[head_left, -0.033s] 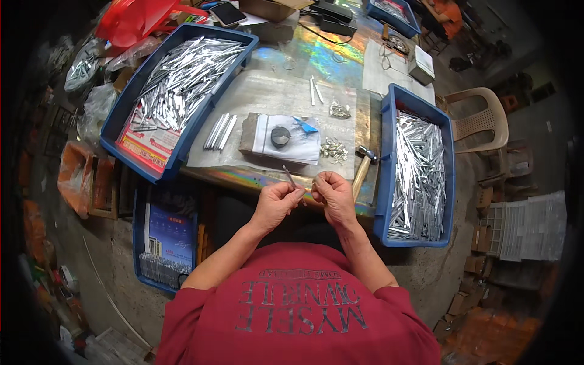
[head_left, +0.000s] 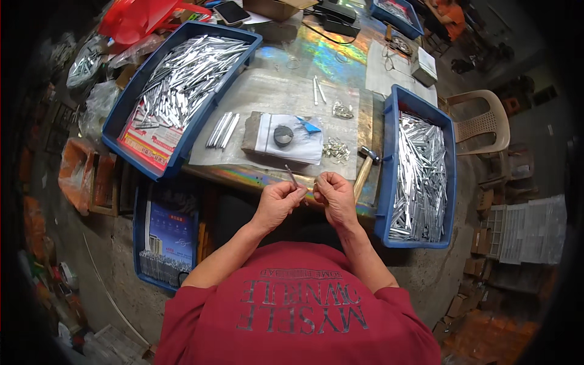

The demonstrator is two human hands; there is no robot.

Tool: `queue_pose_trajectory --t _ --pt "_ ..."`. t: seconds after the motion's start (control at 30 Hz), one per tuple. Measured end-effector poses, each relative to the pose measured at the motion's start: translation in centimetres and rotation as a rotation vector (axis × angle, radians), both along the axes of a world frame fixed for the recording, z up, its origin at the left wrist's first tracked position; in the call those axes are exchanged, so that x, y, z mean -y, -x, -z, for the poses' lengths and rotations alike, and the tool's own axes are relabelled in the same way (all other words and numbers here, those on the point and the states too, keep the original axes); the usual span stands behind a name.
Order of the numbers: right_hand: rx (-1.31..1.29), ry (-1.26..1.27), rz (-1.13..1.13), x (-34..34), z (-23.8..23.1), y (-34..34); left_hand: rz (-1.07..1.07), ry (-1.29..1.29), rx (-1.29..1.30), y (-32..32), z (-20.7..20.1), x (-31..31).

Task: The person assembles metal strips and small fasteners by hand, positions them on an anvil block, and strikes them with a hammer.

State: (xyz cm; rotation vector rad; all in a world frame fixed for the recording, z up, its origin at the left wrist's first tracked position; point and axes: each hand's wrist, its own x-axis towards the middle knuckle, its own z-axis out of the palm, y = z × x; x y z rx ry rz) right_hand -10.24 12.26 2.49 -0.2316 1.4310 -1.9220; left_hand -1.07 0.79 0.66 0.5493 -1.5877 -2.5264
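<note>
Between thumb and fingers of my left hand (head_left: 275, 202) is a thin metal rod (head_left: 291, 175), tilted, its upper end pointing toward the table. My right hand (head_left: 336, 198) is pinched closed close beside it; whatever lies between those fingertips is too small to make out. Both hands hover at the table's front edge. Just beyond them sits a block topped with white paper (head_left: 263, 143), bearing a round black piece (head_left: 283, 136). A small heap of metal parts (head_left: 336, 150) lies to its right, near a hammer (head_left: 364, 173). Several silver rods (head_left: 223, 130) are lined up on its left.
Blue bins of silver rods flank the work spot, one at left (head_left: 182, 79) and one at right (head_left: 420, 176). Farther back are two loose rods (head_left: 319, 91) and another parts heap (head_left: 342, 110). A lower blue bin (head_left: 167, 237) stands at left; a plastic chair (head_left: 480, 125) at right.
The whole table scene has shifted very slightly in the picture. Both hands keep the same pinching pose.
</note>
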Motion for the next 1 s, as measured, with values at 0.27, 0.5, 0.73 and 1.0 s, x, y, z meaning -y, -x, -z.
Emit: queue_pose_trajectory --t 0.27,0.5,0.73,1.0 --pt "0.023 0.054 0.023 0.8 0.5 -1.8 -0.037 0.045 -0.059 -0.2 0.3 0.0" --pt "-0.176 -0.018 0.036 1.1 0.5 -2.6 -0.063 0.024 -0.097 -0.3 -0.3 0.1" --pt "-0.583 -0.336 -0.133 0.5 -0.2 -1.7 -0.018 0.034 -0.123 -0.5 -0.1 0.6" --pt "-0.445 -0.286 -0.166 0.7 0.0 -1.9 -0.034 -0.083 -0.029 -0.5 0.0 1.1"
